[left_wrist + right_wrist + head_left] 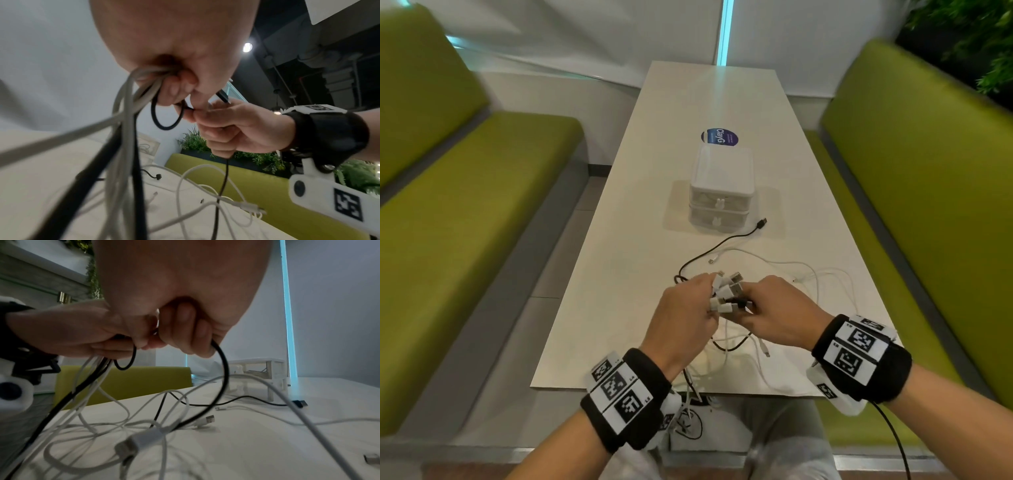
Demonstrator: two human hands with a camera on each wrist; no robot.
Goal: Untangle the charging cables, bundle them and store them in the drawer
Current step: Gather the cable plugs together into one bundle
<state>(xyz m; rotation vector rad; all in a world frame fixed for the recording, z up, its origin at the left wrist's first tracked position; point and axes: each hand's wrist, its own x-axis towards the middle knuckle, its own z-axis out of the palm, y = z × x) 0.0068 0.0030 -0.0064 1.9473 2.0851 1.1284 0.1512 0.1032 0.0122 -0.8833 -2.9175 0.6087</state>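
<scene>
Head view: bright, even indoor light; soft glare patch on far tabletop (722,89). Drawer unit (719,178) casts faint shadow toward cam. Wide-angle bowing at edges; benches (465,205) curve, top-left corner smeared w/ motion blur. Cyan light strip (725,31) on back wall.

Left wrist view: dim, noisy; near cables (123,162) badly out of focus, palm overexposed. Ceiling spot (247,47) blown out.

Right wrist view: dimmer, bluish cast from strip (287,321); near plug (139,443) blurred, far tabletop sharper.

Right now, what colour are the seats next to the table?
The seats are yellow-green, with grey bases. The head view shows them best.
</scene>
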